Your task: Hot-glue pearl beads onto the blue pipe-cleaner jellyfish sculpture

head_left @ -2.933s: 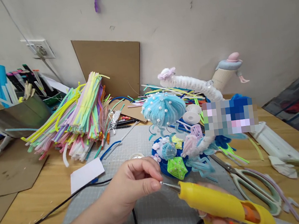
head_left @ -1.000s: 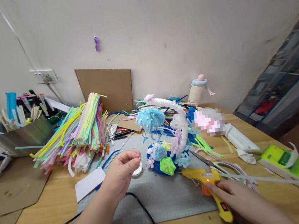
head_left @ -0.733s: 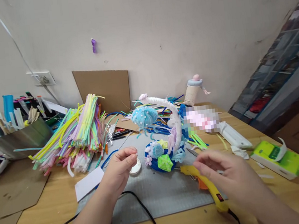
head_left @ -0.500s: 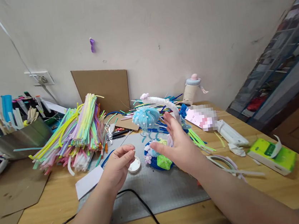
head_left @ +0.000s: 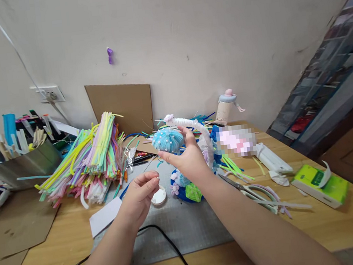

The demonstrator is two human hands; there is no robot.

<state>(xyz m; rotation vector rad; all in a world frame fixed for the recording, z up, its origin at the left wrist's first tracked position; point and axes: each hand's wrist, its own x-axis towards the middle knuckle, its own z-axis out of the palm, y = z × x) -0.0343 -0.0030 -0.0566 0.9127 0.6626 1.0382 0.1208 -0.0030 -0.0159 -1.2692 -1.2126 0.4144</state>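
In the head view, the person's left hand [head_left: 142, 194] pinches a tiny white bead [head_left: 158, 178] between thumb and fingertips, near a small round dish [head_left: 158, 195]. The right hand [head_left: 188, 154], thumb and fingers spread partly open, reaches around the pearl-dotted blue jellyfish [head_left: 167, 140]; whether it grips it cannot be told. The jellyfish is beneath a white fuzzy arch [head_left: 191, 123], above the blue base [head_left: 183, 193] on the grey mat [head_left: 187, 229].
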